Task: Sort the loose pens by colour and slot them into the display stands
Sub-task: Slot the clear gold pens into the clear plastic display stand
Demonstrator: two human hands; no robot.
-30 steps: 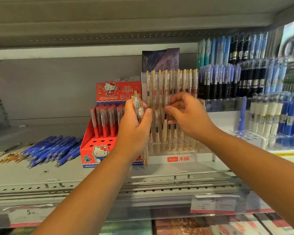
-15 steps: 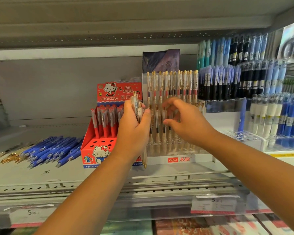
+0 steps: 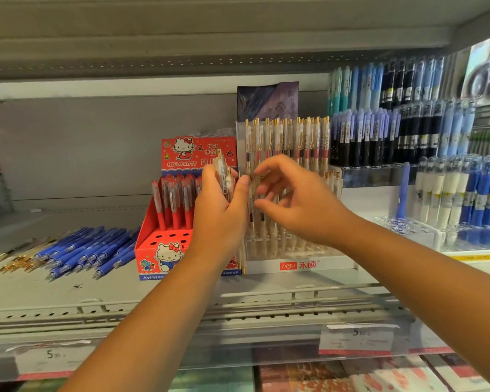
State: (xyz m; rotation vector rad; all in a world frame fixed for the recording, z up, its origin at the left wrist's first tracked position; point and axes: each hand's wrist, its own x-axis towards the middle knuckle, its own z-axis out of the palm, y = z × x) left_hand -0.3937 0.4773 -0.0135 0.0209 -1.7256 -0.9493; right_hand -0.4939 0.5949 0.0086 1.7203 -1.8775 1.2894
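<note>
Right hand [image 3: 303,205]: fingers are spreading wide and loosely curved, gripping nothing I can see, tips just beside the small bundle of clear-barrelled, gold-clipped pens [image 3: 224,176]. Left hand [image 3: 218,219] is wrapping that bundle upright, thumb pressing across it, in front of the red cardboard Hello Kitty box [image 3: 159,250].

I am judging the pens light, stiff and slick, liable to slide out of the bunch, so I would pinch one at mid-barrel, below the clip.

Matching pens are standing in the clear acrylic stand with white base [image 3: 297,264]. Loose blue pens [image 3: 91,250] are lying on the grey shelf [image 3: 68,290].

Against half a second ago, the right hand has opened and risen from the stand rows towards the bundle. The left hand is holding as before.
</note>
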